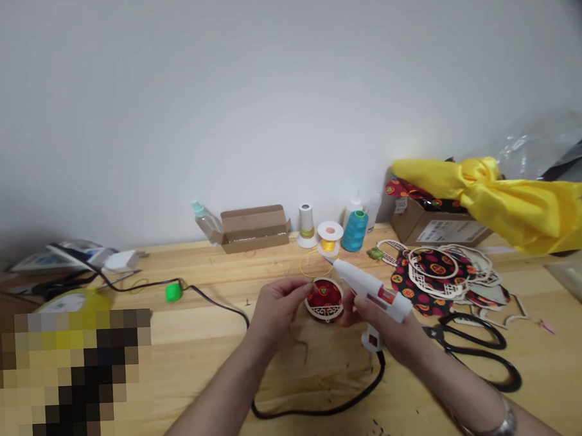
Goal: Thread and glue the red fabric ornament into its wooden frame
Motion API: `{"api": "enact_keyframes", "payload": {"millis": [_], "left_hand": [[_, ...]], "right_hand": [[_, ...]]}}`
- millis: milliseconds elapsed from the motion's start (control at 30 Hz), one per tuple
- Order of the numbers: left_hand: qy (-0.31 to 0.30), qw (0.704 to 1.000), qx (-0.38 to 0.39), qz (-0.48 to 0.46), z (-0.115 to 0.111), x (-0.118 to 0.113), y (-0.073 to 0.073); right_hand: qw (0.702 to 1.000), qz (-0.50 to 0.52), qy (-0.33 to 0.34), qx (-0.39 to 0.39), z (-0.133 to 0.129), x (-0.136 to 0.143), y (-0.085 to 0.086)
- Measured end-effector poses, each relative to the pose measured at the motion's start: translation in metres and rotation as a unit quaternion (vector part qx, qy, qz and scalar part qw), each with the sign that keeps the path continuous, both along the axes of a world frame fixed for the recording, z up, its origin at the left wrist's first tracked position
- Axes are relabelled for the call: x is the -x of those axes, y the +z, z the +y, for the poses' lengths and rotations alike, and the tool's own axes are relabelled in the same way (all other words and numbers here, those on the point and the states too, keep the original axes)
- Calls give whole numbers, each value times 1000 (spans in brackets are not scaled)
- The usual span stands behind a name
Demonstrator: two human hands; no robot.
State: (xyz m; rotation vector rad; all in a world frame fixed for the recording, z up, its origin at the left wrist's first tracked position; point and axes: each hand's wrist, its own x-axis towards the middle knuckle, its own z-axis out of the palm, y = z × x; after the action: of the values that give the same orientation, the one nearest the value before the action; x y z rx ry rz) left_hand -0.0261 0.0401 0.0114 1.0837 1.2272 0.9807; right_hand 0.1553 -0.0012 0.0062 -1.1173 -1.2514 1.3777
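Observation:
My right hand [372, 314] is wrapped round a white hot glue gun [371, 288], whose nozzle points up and to the left. Below the nozzle is a small round ornament [324, 299] with red patterned fabric in a pale wooden frame; its lower part has a cut-out lattice. My left hand [280, 303] pinches at the ornament's left edge with thumb and forefinger. The fingers of my right hand come close to its right edge; whether they touch it I cannot tell. A black cord [323, 412] loops from the gun's handle across the table to the left.
Black-handled scissors [475, 348] lie right of my right hand. Beyond them are patterned fabric [404, 280] and wooden frames [468, 290]. Thread spools [355, 231], an open cardboard box [255, 231] and a bottle [207, 221] line the wall. A green cube-like object [173, 291] sits left.

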Motion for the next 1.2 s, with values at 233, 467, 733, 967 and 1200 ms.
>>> {"api": "enact_keyframes", "payload": {"millis": [233, 467, 733, 967, 1200], "left_hand": [[13, 986, 62, -154, -2, 5, -5], [18, 979, 104, -172, -2, 7, -4], [11, 972, 125, -197, -1, 8, -2], [6, 965, 139, -222, -2, 8, 0], [29, 948, 172, -268, 2, 11, -1]], "right_hand": [[987, -136, -28, -84, -4, -1, 2], [988, -127, -88, 15, 6, -4, 0], [994, -96, -43, -19, 3, -5, -7], [989, -138, -12, -55, 1, -5, -5], [978, -188, -92, 24, 7, -5, 1]]}}
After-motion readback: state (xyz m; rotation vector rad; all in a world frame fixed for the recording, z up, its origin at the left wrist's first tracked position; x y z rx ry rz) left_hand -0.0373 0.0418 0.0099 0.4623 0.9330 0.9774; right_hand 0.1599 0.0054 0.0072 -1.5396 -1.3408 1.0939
